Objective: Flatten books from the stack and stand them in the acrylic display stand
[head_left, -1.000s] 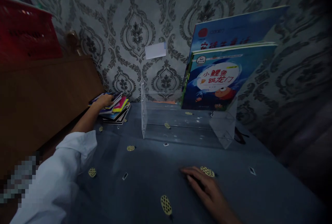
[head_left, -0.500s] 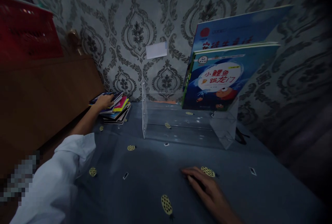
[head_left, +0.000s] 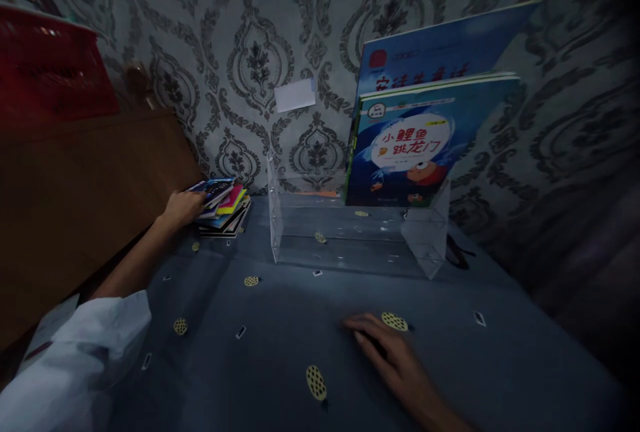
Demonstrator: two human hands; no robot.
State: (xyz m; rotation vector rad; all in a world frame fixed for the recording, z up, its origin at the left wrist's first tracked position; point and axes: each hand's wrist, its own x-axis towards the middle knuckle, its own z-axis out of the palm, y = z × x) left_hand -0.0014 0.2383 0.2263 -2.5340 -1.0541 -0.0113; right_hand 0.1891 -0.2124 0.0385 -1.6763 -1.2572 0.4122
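Note:
At the left, my left hand (head_left: 184,208) is closed on the left edge of a dark blue book (head_left: 216,189) at the top of a stack of books (head_left: 225,217). My right hand (head_left: 383,345) rests on the dark cloth, fingers extended, holding nothing. Beyond it stands a clear acrylic rack (head_left: 277,219) with stepped shelves. A blue picture book (head_left: 400,159) with a fish on its cover stands upright at the rack's right side, in front of a taller blue book (head_left: 450,49).
A wooden cabinet (head_left: 90,199) borders the left side, with a red container (head_left: 55,72) on it. Patterned wallpaper rises behind the rack, bearing a white paper label (head_left: 295,96). A dark strap-like object (head_left: 459,253) lies right of the rack.
My left hand has moved slightly left, from over the top of the stack to its left edge. The view has shifted a little; my right hand still rests on the cloth.

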